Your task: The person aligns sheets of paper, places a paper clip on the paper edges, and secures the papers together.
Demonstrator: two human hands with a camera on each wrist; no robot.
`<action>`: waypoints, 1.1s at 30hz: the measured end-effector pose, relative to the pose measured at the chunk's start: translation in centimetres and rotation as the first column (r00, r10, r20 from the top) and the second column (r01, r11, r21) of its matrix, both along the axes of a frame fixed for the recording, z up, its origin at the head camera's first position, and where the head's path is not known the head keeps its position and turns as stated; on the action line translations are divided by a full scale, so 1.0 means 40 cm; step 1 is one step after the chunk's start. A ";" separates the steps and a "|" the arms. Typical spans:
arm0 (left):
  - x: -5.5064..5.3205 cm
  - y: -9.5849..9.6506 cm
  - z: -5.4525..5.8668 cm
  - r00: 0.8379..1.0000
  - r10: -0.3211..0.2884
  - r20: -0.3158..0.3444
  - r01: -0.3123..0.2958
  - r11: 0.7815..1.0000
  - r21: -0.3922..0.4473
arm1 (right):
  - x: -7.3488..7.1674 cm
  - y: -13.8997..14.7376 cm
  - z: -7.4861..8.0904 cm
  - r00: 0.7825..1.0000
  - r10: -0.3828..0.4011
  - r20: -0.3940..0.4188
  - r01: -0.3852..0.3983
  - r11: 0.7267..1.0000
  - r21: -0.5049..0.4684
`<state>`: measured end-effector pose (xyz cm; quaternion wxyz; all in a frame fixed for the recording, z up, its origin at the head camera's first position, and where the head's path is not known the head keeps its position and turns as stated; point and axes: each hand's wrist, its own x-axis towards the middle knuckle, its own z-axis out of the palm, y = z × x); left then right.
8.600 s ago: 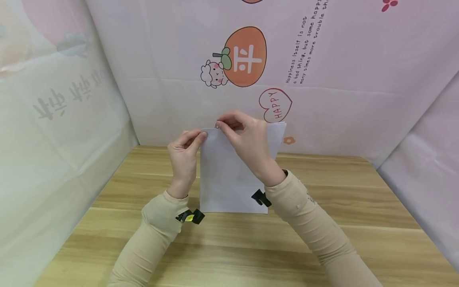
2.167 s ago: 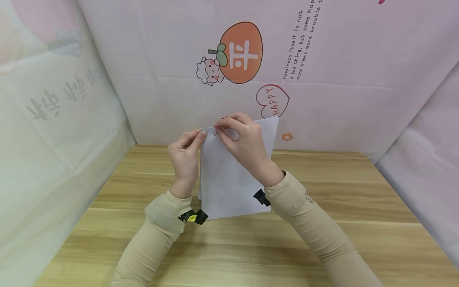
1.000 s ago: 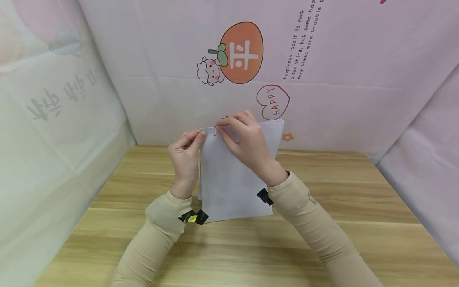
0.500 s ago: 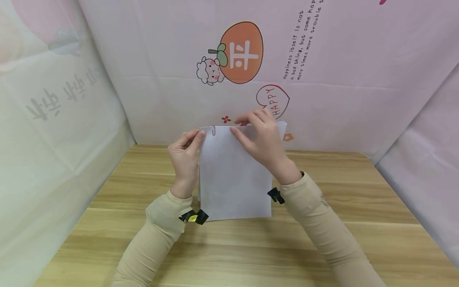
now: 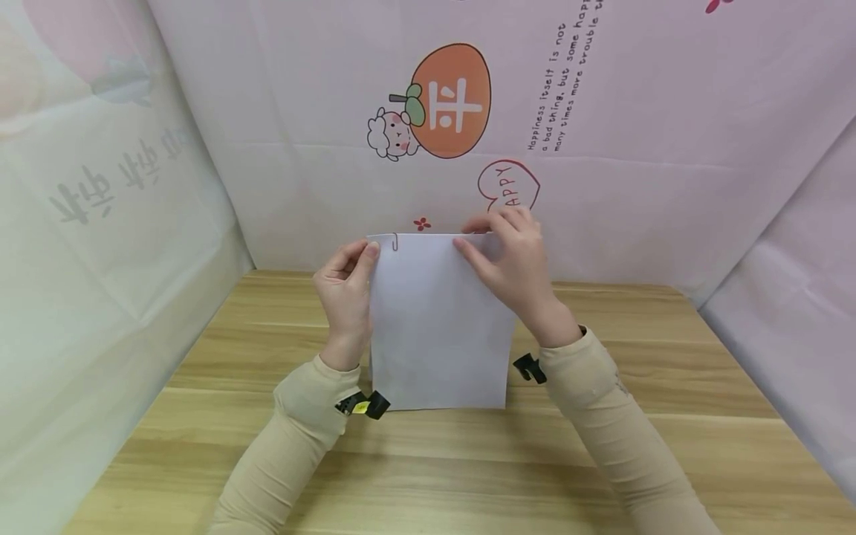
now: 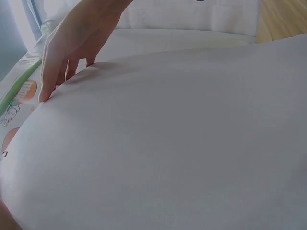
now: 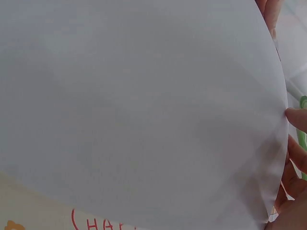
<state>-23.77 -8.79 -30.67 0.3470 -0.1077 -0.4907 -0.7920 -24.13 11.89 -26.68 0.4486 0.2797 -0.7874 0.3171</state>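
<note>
White sheets of paper (image 5: 438,319) stand upright above the table, their lower edge near its surface. Over their top edge, close to the left corner, sits a reddish paper clip (image 5: 394,242). My left hand (image 5: 342,301) pinches that corner between thumb and fingers. Farther right along the same edge, my right hand (image 5: 518,260) holds the paper, thumb in front and fingers behind. In the left wrist view the paper (image 6: 163,134) fills most of the picture, with the right hand (image 6: 81,38) at its edge. The right wrist view shows the thumb (image 7: 297,119) against the paper's edge.
A wood-grain table (image 5: 428,475) lies below. Behind it hangs a printed white-pink cloth (image 5: 321,186), and similar cloth walls flank the left and right. Each sleeve cuff carries a small black wrist camera (image 5: 530,368).
Earlier my right fingers were at the paper clip, working it over the top edge. They have let go of it and slid right along the edge. The left hand keeps its corner.
</note>
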 end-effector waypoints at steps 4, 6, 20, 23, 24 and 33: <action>0.002 0.000 0.000 1.000 0.009 0.026 -0.009 1.000 0.002 | -0.002 0.012 -0.005 1.000 -0.013 -0.019 0.013 0.999 -0.035; 0.003 0.000 0.001 0.999 0.011 0.036 -0.011 1.000 0.006 | -0.002 0.019 -0.007 1.000 -0.014 -0.024 0.013 0.999 -0.051; 0.001 -0.001 -0.003 1.000 0.008 0.024 -0.008 1.000 -0.012 | 0.000 0.070 -0.022 0.999 -0.046 0.013 0.047 0.985 -0.168; 0.002 -0.001 -0.002 1.000 0.012 0.021 -0.011 1.000 -0.020 | 0.004 0.077 -0.023 0.997 -0.056 0.046 0.065 0.976 -0.210; 0.002 -0.001 -0.002 1.000 0.013 0.021 -0.013 1.000 -0.019 | 0.006 0.079 -0.023 0.997 -0.057 0.060 0.070 0.972 -0.226; -0.007 0.001 -0.007 1.000 -0.005 -0.001 0.005 1.000 0.020 | 0.039 0.085 -0.006 0.960 0.096 0.262 0.037 0.886 -0.462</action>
